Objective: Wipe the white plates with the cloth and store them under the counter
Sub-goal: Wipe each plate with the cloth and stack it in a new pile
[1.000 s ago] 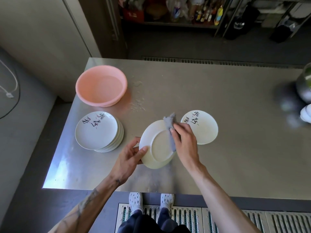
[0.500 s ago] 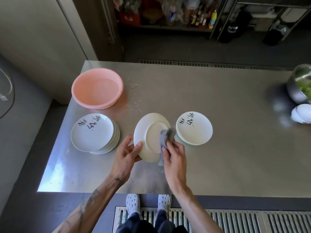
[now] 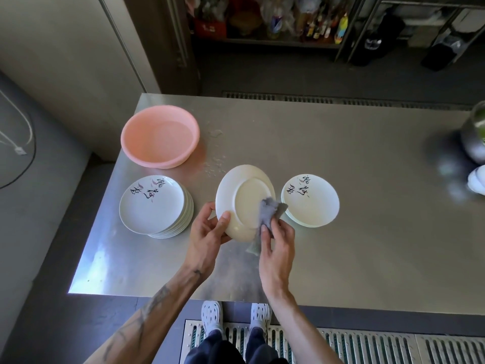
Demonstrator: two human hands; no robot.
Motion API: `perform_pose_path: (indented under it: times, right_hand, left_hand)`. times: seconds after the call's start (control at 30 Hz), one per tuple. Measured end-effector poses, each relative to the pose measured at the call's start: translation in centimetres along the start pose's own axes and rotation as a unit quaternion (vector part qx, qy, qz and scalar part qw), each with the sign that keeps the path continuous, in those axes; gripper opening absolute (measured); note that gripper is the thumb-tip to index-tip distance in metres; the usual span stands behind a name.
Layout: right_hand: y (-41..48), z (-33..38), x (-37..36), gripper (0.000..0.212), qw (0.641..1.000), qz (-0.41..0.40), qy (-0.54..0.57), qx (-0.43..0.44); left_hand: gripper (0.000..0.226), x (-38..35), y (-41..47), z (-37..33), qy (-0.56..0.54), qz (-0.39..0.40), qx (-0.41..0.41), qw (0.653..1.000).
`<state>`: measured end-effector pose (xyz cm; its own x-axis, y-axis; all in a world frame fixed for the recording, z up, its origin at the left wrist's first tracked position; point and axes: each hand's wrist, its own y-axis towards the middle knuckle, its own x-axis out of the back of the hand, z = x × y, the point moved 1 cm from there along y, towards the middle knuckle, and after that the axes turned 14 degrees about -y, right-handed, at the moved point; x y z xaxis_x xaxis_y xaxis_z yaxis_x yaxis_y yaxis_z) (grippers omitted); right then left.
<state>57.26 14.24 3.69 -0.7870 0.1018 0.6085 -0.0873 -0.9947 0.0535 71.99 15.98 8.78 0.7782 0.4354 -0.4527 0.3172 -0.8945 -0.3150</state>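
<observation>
While the left grip [image 3: 207,235] holds the upturned plate [image 3: 244,187], the right grip [image 3: 278,245], pinching the cloth [image 3: 270,210], has wiped downward.

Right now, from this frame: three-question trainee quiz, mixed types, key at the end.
1. Multiple choice: which side of the held plate faces the camera? A) printed top B) plain underside C) only its edge
2. True or false: the right hand holds the grey cloth against that plate.
3. Fill in: the taller plate stack sits just nearer the person than the pink ____.

Key: 1 B; 2 true; 3 basin.
</observation>
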Motion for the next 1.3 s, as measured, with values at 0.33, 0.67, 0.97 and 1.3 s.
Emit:
perform_pose_path:
  times: [0.33, 0.67, 0.97, 1.3]
  right_hand:
    - [3.6, -1.0, 1.5, 0.039, 1.0, 0.006, -0.022, -0.003]
    - [6.1, 4.1, 2.0, 0.042, 0.897, 0.148, -0.119, 0.4]
    - [4.1, 3.4, 1.4, 0.036, 0.942, 0.096, -0.109, 0.302]
    - [-1.9, -0.9, 0.8, 0.036, 0.987, 0.019, -0.089, 0.136]
  left_hand:
    - [0.015, 0.1, -0.6, 0.0, 0.039, 0.039, 0.017, 0.998]
    - [0.021, 0.9, -0.5, 0.2, 0.071, 0.055, 0.047, 0.995]
    - [0.025, 0.7, -0.1, -0.4, 0.055, 0.062, 0.048, 0.995]
    - [0.015, -0.1, 1.4, -0.6, 0.008, 0.013, 0.054, 0.998]
